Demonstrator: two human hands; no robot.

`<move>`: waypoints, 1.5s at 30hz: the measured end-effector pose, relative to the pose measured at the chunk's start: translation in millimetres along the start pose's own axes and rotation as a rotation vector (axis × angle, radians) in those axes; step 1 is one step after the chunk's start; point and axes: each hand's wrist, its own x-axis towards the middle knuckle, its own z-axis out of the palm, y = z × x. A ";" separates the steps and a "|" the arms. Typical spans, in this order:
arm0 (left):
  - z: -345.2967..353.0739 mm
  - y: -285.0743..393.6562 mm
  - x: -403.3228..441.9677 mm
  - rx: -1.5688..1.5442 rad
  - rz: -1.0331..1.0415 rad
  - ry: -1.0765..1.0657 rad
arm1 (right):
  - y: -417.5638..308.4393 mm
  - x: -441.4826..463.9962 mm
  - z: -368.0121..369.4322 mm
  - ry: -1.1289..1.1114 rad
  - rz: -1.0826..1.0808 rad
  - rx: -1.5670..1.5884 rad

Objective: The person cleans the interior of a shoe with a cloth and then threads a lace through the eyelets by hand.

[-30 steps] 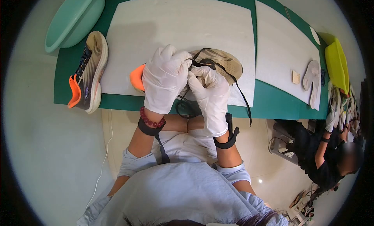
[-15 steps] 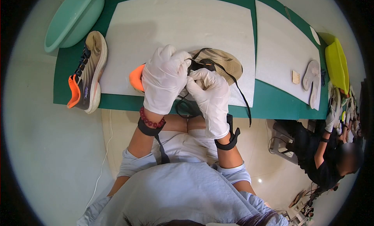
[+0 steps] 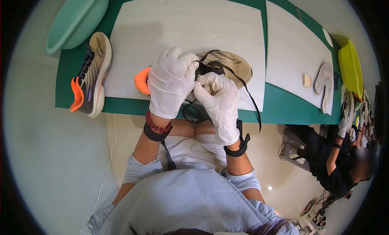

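Note:
A running shoe with a tan toe and orange heel lies sideways on the white board. Over its lacing area, my left hand, in a white glove, pinches a black shoelace at the eyelets. My gloved right hand is close beside it, thumb and fingers curled together on the lace; the fingertips hide the exact hold. One loose lace end hangs over the toe past the table edge, and more lace loops below the hands. The middle of the shoe is covered by my hands.
A matching shoe stands at the left, near a mint basin. On the right, a second white board bears insoles and a small tan block. Beyond are a yellow basin and a seated person.
My right hand has shifted very slightly, its fingers moving a little at the lacing. My left hand and the shoe stay in place.

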 end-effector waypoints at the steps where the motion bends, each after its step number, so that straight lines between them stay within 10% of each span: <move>1: 0.2 -0.1 -0.2 0.001 -0.001 0.001 | 0.8 -0.1 0.6 0.004 -0.002 0.005; 24: -4.0 -2.1 0.0 -0.071 0.029 -0.010 | -7.7 9.8 9.4 0.087 0.351 0.228; 45: -0.7 -0.6 -1.0 -0.007 -0.004 -0.004 | 10.2 4.9 14.4 0.146 0.124 0.100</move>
